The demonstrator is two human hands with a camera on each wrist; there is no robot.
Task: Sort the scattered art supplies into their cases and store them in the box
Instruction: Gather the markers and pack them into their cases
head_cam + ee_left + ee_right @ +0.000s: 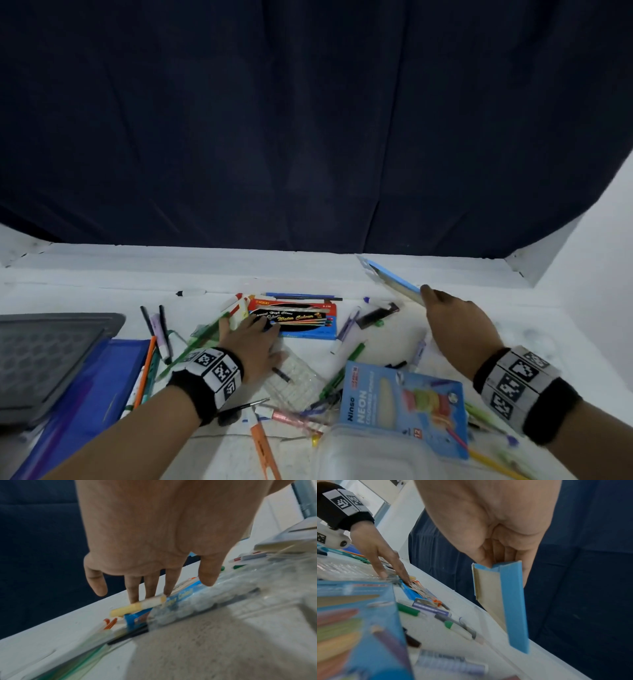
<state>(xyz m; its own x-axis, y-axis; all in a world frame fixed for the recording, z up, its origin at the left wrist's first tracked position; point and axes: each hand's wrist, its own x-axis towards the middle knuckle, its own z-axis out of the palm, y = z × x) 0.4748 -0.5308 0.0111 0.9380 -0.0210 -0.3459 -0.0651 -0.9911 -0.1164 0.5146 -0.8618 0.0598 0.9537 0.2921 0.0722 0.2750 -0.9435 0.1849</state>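
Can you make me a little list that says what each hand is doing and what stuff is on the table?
left hand: fingers straight, reaching onto the water colour box
right hand: holds a light blue cardboard case up off the table
table: white, strewn with loose pens and markers
neon pencil pack: lies flat near the right wrist
clear plastic tray: beside the left wrist
grey lid: far left, on a blue folder

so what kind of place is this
Probably a staged recording setup, not a real art room: a white table against a dark blue curtain, strewn with pens, a Nikki water colour box and a Ninso neon pencil pack.
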